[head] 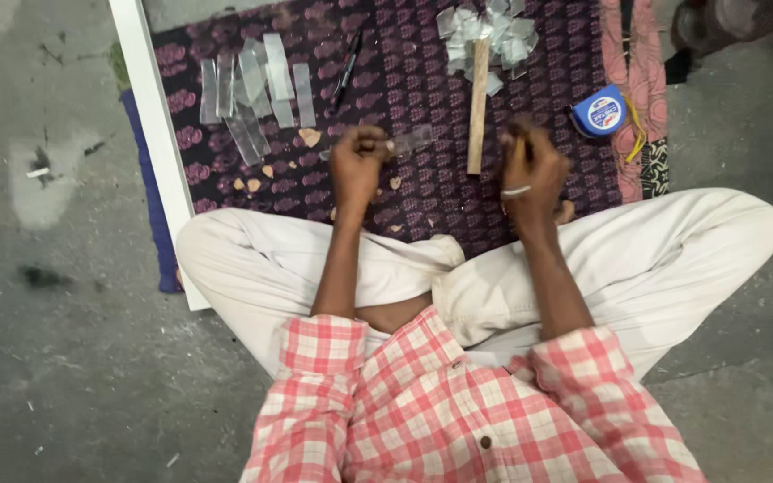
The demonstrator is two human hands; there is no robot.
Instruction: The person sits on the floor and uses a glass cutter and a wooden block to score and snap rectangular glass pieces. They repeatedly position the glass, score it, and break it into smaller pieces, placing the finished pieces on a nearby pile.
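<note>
The left hand pinches one end of a small clear glass strip, whose long axis runs sideways toward the right hand, which is curled shut around something dark (too hidden to name). Between the hands, a wooden stick lies on the patterned cloth, pointing away from the person toward a heap of glass pieces; it lies nearer the right hand.
</note>
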